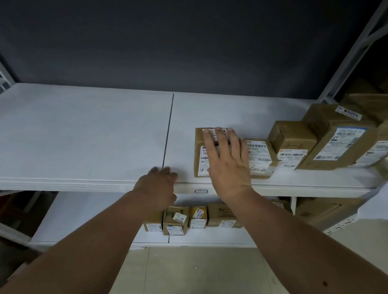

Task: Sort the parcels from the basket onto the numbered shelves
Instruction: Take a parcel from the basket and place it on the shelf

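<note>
Head view: small cardboard parcel point(202, 155) is set on the top shelf point(96, 139), touching the labelled parcel row's point(304, 146) left end. Right hand point(227, 163) is laid flat on it, fingers straight. Left hand point(156, 185) rests on the shelf edge just left of the parcel; its curl can't be told. Judged light, stiff, tape-slick; best gripped by opposite side faces. Basket is not seen; the parcel's label is mostly covered.

A dark grey wall point(151, 32) stood behind the white metal rack. The floor point(201, 275) was pale beige and speckled. A white diagonal brace point(368, 42) crossed the rack's right side. Lighting was dim.
</note>
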